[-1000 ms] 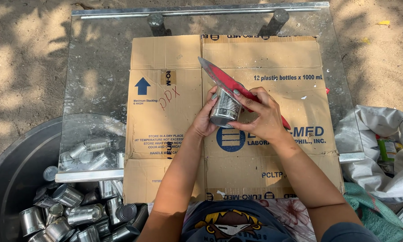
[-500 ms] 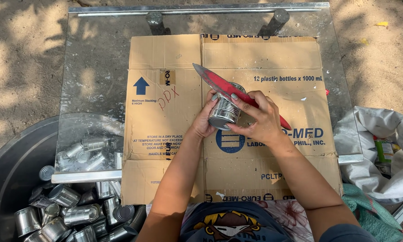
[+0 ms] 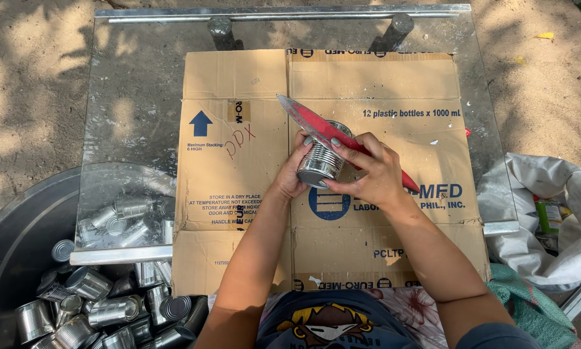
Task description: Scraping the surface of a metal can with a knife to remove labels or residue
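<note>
A bare ribbed tin can (image 3: 322,161) is held tilted just above a flattened cardboard box (image 3: 251,194) on a glass-topped table. My left hand (image 3: 293,174) cups the can from the left side. My right hand (image 3: 371,174) grips the can from the right, fingers across its body. A red-bladed knife (image 3: 316,126) lies under my right hand along the top of the can, its tip pointing up and left and its red end (image 3: 410,184) showing past my wrist. Whether the right hand pinches the knife cannot be told for sure.
A dark round tub (image 3: 19,252) at the lower left holds several bare tin cans (image 3: 103,304), partly under the glass table (image 3: 135,97). A white sack (image 3: 562,220) with rubbish sits at the right. Sandy ground surrounds the table.
The can and knife stay between both hands at the same spot; the knife blade has shifted slightly and the can has turned a little.
</note>
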